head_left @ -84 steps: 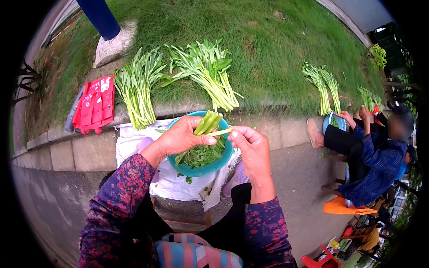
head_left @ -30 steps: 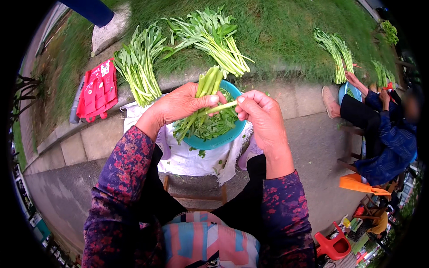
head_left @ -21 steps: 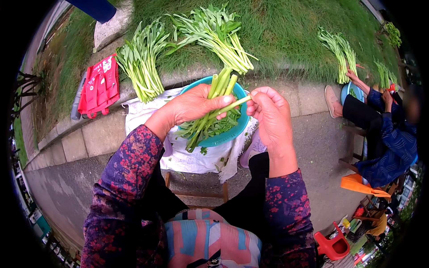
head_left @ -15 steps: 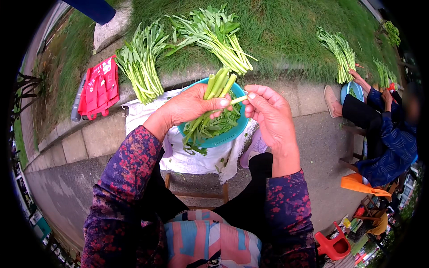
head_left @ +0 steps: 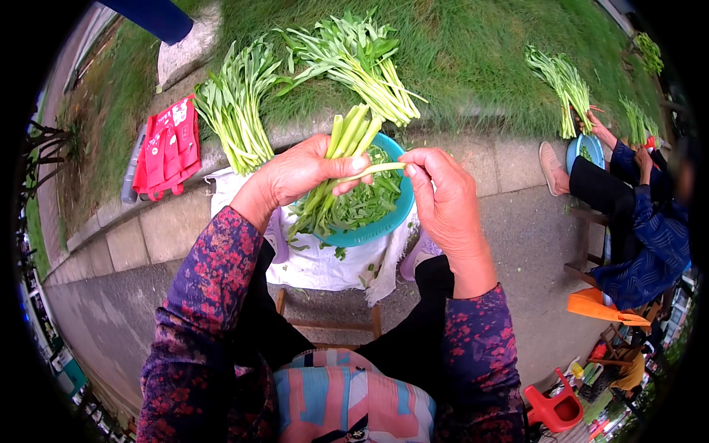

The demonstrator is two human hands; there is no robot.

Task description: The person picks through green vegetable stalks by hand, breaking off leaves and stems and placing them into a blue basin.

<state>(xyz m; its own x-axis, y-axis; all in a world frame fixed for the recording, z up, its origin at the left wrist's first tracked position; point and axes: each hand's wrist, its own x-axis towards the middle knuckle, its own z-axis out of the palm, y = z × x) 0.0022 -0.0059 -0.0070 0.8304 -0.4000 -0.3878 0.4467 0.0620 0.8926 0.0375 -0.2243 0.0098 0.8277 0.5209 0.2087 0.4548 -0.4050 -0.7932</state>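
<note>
My left hand is closed around a bunch of thick green stems, which look like water spinach. Their cut ends point up and away, and leafy parts hang below the fist. One thin pale stem sticks out to the right under the left thumb. Its tip is pinched between thumb and forefinger of my right hand. Beneath both hands is a turquoise basin filled with torn green leaves. The basin stands on a white woven sack between my knees.
Two greens bundles lie on the grass and kerb ahead. A red bag lies at left. To the right, a seated person handles greens over a blue basin. A red plastic stool stands lower right.
My left hand has shifted slightly left and up with the bunch, opening a wider gap to the right hand. The pinched stem now spans that gap, its tip still in my right fingers.
</note>
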